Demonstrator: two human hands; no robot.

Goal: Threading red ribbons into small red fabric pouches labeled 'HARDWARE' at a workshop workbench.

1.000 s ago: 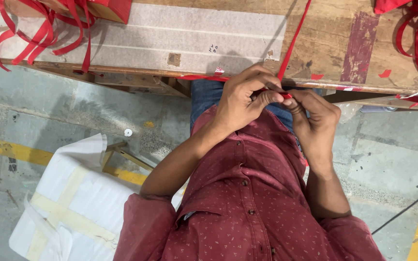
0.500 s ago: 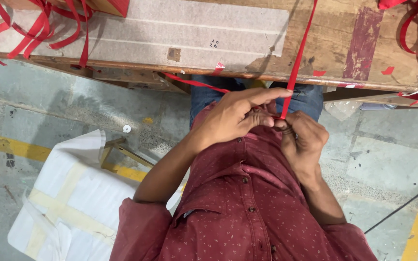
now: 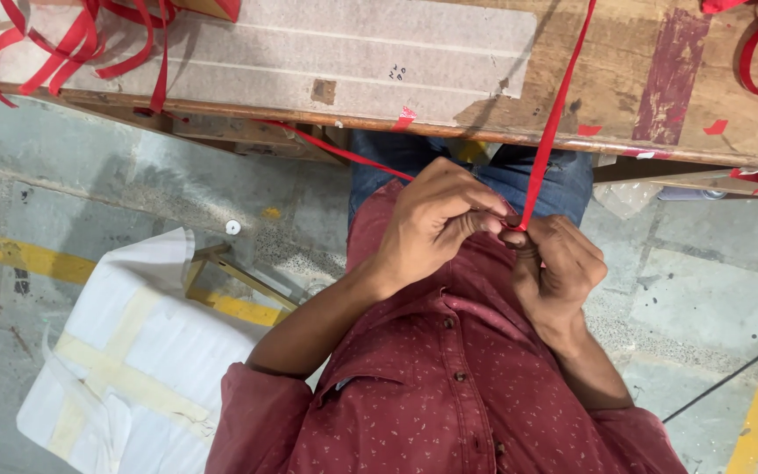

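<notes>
Fingers (image 3: 475,224) of both hands pinch the red ribbon (image 3: 553,123) just below the desk (image 3: 625,96) edge, where the taut strand could slip free if either pinch loosens.

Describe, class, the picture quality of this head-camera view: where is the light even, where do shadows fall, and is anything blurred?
Head view: even, soft light, no glare; the left hand and right hand pinching the red ribbon are sharp; a soft shadow lies beside the ribbon on the wooden table; under the table edge it is darker; the white wrapped bundle is bright but keeps its detail.
</notes>
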